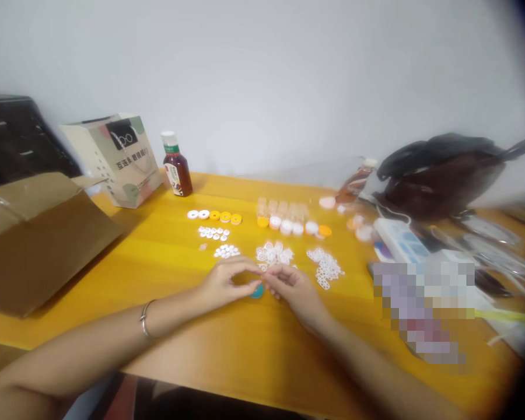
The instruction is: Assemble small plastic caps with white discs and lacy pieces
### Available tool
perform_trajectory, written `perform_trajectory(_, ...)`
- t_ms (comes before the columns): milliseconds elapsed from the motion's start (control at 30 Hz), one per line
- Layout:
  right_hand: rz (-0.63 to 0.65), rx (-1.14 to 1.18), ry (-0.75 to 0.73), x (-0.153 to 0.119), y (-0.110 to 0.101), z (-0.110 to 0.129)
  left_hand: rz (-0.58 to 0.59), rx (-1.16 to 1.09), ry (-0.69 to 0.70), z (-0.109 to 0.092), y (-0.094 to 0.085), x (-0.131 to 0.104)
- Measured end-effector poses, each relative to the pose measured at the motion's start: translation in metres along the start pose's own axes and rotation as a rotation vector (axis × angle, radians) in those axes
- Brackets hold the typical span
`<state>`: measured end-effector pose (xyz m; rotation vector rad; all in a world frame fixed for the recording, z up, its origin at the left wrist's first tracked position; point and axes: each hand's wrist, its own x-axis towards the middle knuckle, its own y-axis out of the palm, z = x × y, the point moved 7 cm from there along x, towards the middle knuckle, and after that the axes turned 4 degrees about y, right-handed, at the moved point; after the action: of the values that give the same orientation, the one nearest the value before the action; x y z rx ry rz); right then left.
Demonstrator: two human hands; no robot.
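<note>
My left hand (pixel 233 281) and my right hand (pixel 294 290) meet over the yellow table, fingertips pinched together around something too small and blurred to name. A teal round piece (pixel 257 291) shows just below the left thumb; whether it is held or lies on the table I cannot tell. Beyond the hands lies a pile of white openwork pieces (pixel 275 253), with a second white pile (pixel 326 267) to its right. Small white discs (pixel 226 251) are grouped at the left, below a row of white and orange rings (pixel 214 216). Clear containers (pixel 284 209) stand behind white and orange caps (pixel 286 226).
An open cardboard box (pixel 48 245), a paper bag (pixel 129 160) and a dark red bottle (pixel 177 169) stand at the left. On the right are a black bag (pixel 446 175), another bottle (pixel 356 182), a white power strip (pixel 401 240), cables and a pixelated object (pixel 420 315).
</note>
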<state>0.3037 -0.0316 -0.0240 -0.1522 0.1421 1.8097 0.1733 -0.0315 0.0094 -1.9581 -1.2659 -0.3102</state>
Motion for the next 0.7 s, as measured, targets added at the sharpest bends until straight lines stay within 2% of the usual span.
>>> perform_trajectory(433,0.058,0.114,0.145,0.000,0.004,-0.014,0.044,0.046,0.057,0.000,0.002,0.000)
perform_trajectory(600,0.081,0.098,0.135,0.002,0.004,-0.015,0.061,0.049,0.070,0.002,0.003,0.000)
perform_trajectory(700,0.063,0.017,0.066,0.003,0.000,-0.011,0.047,0.038,0.048,0.005,0.000,0.000)
